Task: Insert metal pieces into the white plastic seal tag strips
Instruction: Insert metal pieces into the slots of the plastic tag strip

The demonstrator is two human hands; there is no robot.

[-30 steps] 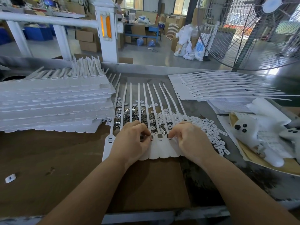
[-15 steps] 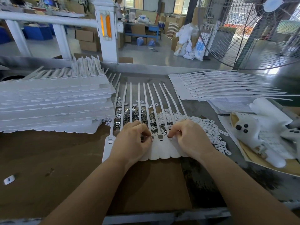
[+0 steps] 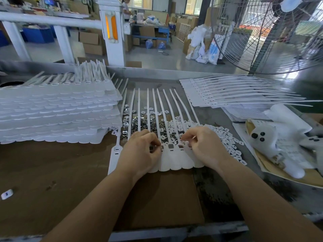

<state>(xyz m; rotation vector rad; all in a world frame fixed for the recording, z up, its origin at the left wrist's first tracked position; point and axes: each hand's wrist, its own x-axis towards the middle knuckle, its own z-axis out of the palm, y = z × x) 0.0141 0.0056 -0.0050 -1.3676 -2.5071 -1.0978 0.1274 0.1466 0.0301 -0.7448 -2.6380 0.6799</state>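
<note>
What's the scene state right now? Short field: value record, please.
work surface: brown cardboard sheet on a bench
active piece: strip of white seal tags, tails pointing away from the person
left hand: curled fingers at the tag heads; what it holds is hidden
right hand: curled fingers at the tag heads, pinching something small
metal pieces: loose pile under the tails
white caps: loose pile, right of the metal
left stack: layered tag strips
right stack: tag strips, tails pointing right
</note>
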